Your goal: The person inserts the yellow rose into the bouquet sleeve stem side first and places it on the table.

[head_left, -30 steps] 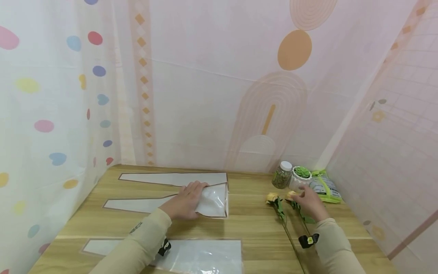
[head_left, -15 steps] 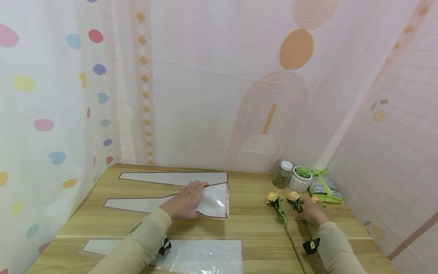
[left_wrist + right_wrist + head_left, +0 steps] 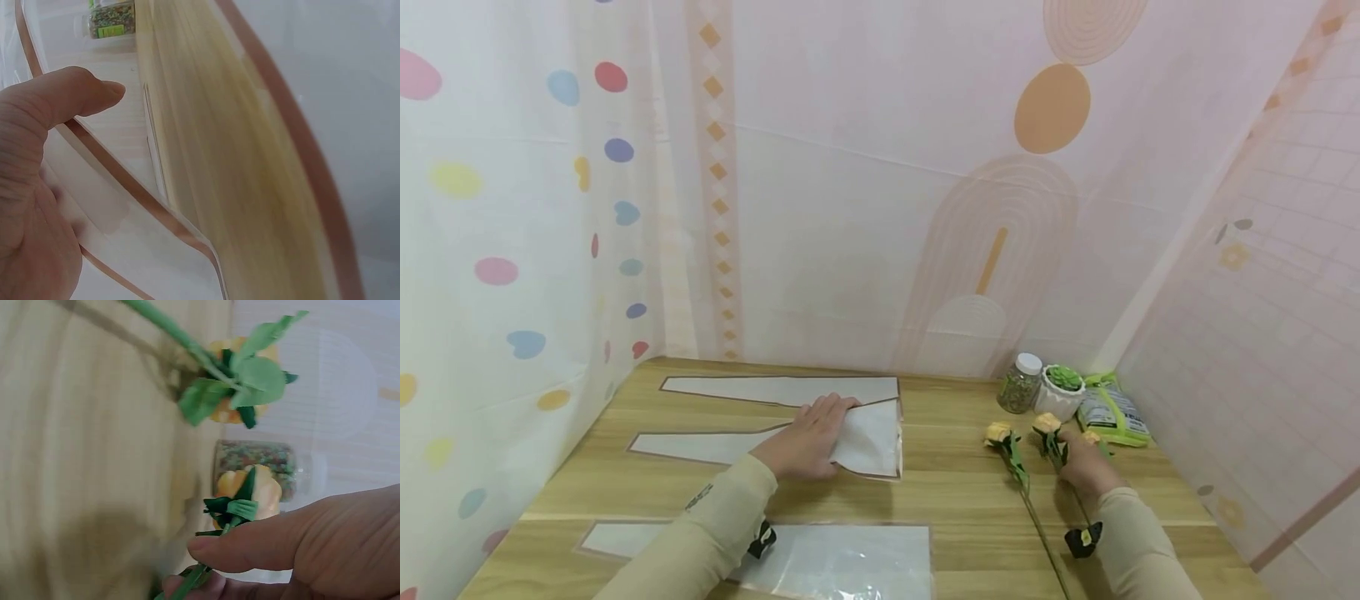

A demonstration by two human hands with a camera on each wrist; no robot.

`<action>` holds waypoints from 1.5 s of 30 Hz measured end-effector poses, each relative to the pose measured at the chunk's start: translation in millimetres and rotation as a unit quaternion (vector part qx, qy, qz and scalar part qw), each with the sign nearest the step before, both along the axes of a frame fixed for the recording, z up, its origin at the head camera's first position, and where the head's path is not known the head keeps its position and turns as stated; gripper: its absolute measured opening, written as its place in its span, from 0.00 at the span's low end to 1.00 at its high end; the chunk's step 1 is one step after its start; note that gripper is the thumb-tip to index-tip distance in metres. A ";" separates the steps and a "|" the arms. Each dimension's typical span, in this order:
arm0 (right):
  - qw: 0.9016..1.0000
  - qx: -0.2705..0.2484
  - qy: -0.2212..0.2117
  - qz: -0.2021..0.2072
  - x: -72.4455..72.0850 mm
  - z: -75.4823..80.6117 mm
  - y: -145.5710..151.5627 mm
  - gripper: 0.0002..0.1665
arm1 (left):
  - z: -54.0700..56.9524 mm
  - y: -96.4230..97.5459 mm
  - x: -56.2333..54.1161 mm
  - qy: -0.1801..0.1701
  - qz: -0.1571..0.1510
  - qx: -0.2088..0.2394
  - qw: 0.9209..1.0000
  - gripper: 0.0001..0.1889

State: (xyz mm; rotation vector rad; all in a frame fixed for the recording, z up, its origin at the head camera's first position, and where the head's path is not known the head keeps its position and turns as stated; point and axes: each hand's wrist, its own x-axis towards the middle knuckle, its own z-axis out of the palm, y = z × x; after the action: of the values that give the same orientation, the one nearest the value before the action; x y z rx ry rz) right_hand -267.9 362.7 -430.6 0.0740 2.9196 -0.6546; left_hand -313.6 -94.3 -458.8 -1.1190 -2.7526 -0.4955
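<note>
My left hand (image 3: 805, 437) grips the wide end of a tapered white flower sleeve (image 3: 868, 442) with brown edging. In the left wrist view its thumb (image 3: 81, 97) laps over the edging, and fingertips show faintly through the film. On the right, my right hand (image 3: 1086, 471) pinches the green stem of a yellow artificial rose (image 3: 265, 497) between thumb and finger, just below the bloom. To the left of it lies a second rose (image 3: 997, 433), its long stem running toward the front. A third rose (image 3: 1092, 437) is mostly hidden behind the right hand.
Another white sleeve (image 3: 782, 389) lies at the back and one more (image 3: 850, 558) near the front, beneath the left forearm. Along the back right stand a jar with a white lid (image 3: 1019, 385), a potted succulent (image 3: 1060, 393) and a green-and-white packet (image 3: 1112, 410).
My right hand has come down from beside the middle rose's bloom to its stem, and that bloom has shifted slightly right. The left hand stays on the sleeve.
</note>
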 end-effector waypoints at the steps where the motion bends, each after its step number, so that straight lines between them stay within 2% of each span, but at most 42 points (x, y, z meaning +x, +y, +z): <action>1: 1.000 -0.008 0.004 -0.002 0.3 2.7 0.5 0.37 | -0.1 0.0 0.0 0.000 0.000 -0.001 1.000 0.49; 3: 0.999 -0.029 0.012 -0.008 1.0 8.5 0.7 0.38 | -0.1 0.0 -0.2 0.000 0.001 -0.001 1.000 0.50; 10: 0.992 -0.121 -0.001 -0.048 6.1 28.7 -0.9 0.41 | 0.0 0.4 -1.6 0.000 -0.002 0.003 1.000 0.49; 18: 0.992 -0.099 0.051 -0.051 9.3 50.7 -3.9 0.41 | 0.7 0.6 -2.1 0.003 -0.004 0.002 1.000 0.49; 28: 0.977 -0.148 0.115 -0.097 13.5 73.5 -13.1 0.46 | 2.3 1.6 -1.0 0.009 -0.006 -0.006 1.000 0.50; 33: 0.964 -0.175 0.161 -0.120 18.9 82.1 -18.1 0.47 | 2.4 1.9 -0.7 0.014 -0.005 -0.002 1.000 0.50; 38: 0.939 -0.207 0.227 -0.153 24.7 88.2 -26.6 0.46 | 1.6 1.7 -1.1 0.010 -0.004 0.004 1.000 0.50; 42: 0.921 -0.210 0.275 -0.177 29.3 93.4 -33.5 0.45 | -0.1 0.9 -0.9 0.007 -0.002 0.002 1.000 0.50; 45: 0.904 -0.231 0.312 -0.180 31.0 97.2 -38.6 0.44 | -1.9 -0.1 -1.0 0.008 -0.001 0.000 1.000 0.50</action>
State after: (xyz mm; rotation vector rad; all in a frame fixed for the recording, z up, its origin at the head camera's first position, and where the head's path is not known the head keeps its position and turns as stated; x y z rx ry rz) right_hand -236.9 324.1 -333.4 0.4287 3.2466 -1.6986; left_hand -314.6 -94.3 -460.7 -1.1206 -2.7380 -0.4833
